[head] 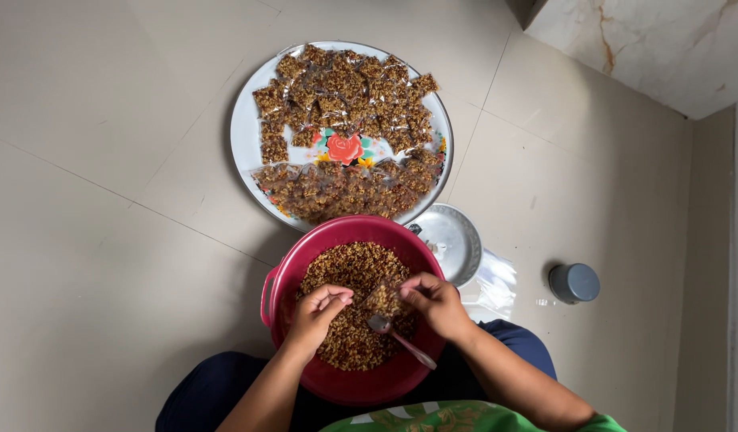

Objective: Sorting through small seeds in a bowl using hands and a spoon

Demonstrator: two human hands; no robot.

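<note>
Both hands work over a red bowl [305, 264] that stands on the tiled floor [105, 240], just in front of the person's knees. The bowl is filled with a brown grain mix [345, 268].

The left hand [317, 312] hovers above the mix, its fingers curled in a narrow grip; its fingertips pinch toward the edge of a small clear bag [382, 299], though whether they touch it I cannot tell. The right hand [437, 304] holds the bag by its other edge, fingers closed on it. The bag hangs between the two hands, over the middle of the bowl, already part filled with mix.

A metal spoon [397, 336] lies in the bowl, just below the bag, its handle pointing toward the right wrist.

Beyond the bowl sits a round tray [245, 136] with a flower print, covered with many filled packets [345, 88]. To the right of the bowl are a small steel dish [457, 240], clear plastic [497, 280] and, well apart, a grey cap [574, 282].
</note>
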